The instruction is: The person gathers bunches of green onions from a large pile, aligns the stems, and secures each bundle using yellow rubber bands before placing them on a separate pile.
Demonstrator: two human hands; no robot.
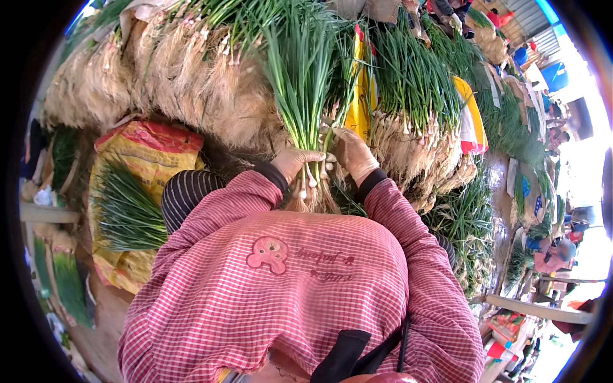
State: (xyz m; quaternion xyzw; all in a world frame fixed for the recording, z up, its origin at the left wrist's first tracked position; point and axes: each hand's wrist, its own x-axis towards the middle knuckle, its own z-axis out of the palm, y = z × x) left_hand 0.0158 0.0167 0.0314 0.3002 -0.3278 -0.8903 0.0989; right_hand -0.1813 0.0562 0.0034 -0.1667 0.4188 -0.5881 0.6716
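My left hand point(295, 163), in what looks like a thin pale glove, is closed around the stems of an upright bunch of green garlic point(301, 83). Its thumb lies across the stems, just above the white bulbs. Straw-coloured roots hang below, close to my chest. On the other side of the bunch, my right hand point(352, 153) has its fingers closed on a few thinner stalks point(329, 137) beside the main bunch. Part of its fingertips is hidden by the stems. Both forearms are in red checked sleeves with dark cuffs.
Long-rooted green garlic is heaped along the far left point(185, 96) and right point(415, 83). A yellow and red sack point(150, 150) lies at left with a green bundle point(131, 210) on it. A yellow bag point(364, 96) stands behind my right hand. Other people sit far right.
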